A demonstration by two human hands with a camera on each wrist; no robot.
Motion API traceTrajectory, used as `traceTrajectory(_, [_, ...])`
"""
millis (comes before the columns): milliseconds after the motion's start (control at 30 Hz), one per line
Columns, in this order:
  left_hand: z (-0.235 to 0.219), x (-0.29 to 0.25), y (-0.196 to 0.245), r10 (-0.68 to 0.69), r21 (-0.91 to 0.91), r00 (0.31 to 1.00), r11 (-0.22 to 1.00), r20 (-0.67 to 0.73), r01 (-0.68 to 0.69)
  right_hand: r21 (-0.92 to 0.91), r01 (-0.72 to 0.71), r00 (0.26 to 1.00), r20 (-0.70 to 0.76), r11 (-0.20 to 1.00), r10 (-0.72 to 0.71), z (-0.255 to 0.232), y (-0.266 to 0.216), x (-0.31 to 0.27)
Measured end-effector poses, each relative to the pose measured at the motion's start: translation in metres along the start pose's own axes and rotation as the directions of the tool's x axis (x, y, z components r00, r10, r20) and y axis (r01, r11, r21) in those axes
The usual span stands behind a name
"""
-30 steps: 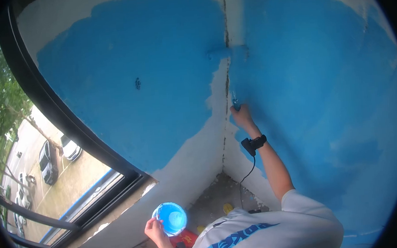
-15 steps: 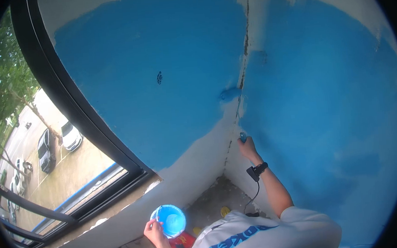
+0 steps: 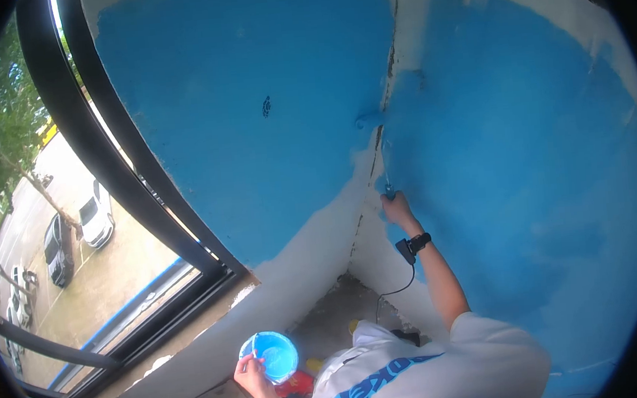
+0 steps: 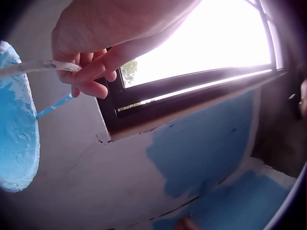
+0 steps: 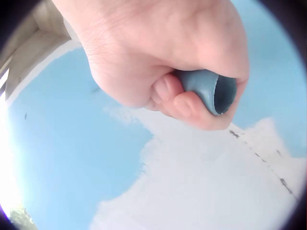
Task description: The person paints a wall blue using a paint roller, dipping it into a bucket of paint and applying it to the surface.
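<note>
My right hand grips the blue handle of a paint roller, fingers wrapped round it in the right wrist view. The roller's blue-coated sleeve lies across the cracked wall corner, its left part over blue paint. Down at the lower left, my left hand holds a small bucket by its whitish bail handle, fingers curled round it. Light blue paint shows inside the bucket, and its rim is smeared white and blue. A thin blue-streaked strip runs from the rim towards the fingers.
Blue paint covers much of the left wall and right wall; bare white borders it. A dark-framed window with parked cars outside is at the left. Below lies a grey floor with a black cable from the right wristband.
The roller and right hand have moved down along the corner, then slightly back up. The head view has shifted. The left hand still holds the bucket in much the same place.
</note>
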State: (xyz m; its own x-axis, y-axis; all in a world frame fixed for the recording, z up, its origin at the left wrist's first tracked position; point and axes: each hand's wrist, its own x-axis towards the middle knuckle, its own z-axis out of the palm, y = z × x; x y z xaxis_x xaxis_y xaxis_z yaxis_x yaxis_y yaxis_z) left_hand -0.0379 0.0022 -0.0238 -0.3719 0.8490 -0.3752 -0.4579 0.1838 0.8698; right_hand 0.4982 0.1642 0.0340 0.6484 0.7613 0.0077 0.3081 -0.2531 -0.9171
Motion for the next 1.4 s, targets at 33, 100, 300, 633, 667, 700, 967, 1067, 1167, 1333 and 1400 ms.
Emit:
traceTrajectory(33, [-0.001, 0.0, -0.002, -0.014, 0.001, 1.0, 1.0, -0.004, 0.014, -0.086, -0.029, 0.996, 0.077, 0.996, 0.036, -0.002, 0.006, -0.007])
traceTrajectory(100, [0.002, 0.0, -0.004, -0.016, 0.007, 1.0, 1.0, -0.011, 0.016, -0.156, -0.009, 0.997, 0.07, 0.988, 0.021, -0.001, 0.011, -0.028])
traceTrajectory(300, [0.015, 0.001, -0.006, 0.035, 0.041, 0.997, 0.999, -0.075, -0.032, -0.22, 0.166, 0.985, -0.007, 0.961, -0.172, 0.0, 0.028, -0.01])
traceTrajectory(633, [0.04, -0.003, -0.011, 0.08, 0.06, 0.996, 0.995, -0.048, -0.077, -0.055, 0.144, 0.989, -0.008, 0.988, -0.144, -0.04, -0.117, 0.01])
traceTrajectory(667, [0.043, -0.002, -0.011, 0.081, 0.042, 0.996, 0.996, -0.044, -0.079, -0.049, 0.141, 0.99, -0.004, 0.989, -0.142, -0.041, -0.121, 0.012])
traceTrajectory(700, [0.046, -0.001, -0.011, 0.086, 0.052, 0.996, 0.995, -0.033, -0.084, -0.049, 0.136, 0.99, -0.022, 0.989, -0.138, -0.041, -0.125, 0.015])
traceTrajectory(967, [0.057, -0.008, -0.008, 0.056, 0.075, 0.996, 0.996, -0.064, -0.051, -0.19, 0.314, 0.92, -0.181, 0.93, -0.348, 0.003, -0.042, 0.01])
traceTrajectory(1067, [0.061, -0.005, -0.008, 0.037, 0.077, 0.998, 0.997, -0.052, -0.033, -0.115, 0.107, 0.994, -0.007, 0.988, -0.109, 0.006, -0.031, -0.019])
traceTrajectory(1167, [0.061, -0.002, -0.008, 0.03, 0.063, 1.0, 0.998, -0.005, -0.03, -0.174, 0.013, 0.996, 0.089, 0.985, 0.003, 0.011, 0.011, -0.036])
traceTrajectory(1333, [0.068, 0.0, -0.006, 0.018, 0.042, 0.999, 0.999, -0.036, -0.016, -0.273, -0.05, 0.997, 0.041, 0.961, 0.064, 0.004, 0.037, -0.059])
traceTrajectory(1400, [0.064, 0.002, -0.008, 0.031, 0.068, 1.0, 0.997, 0.004, -0.031, -0.291, -0.011, 0.998, 0.056, 0.957, 0.029, -0.002, 0.045, -0.061])
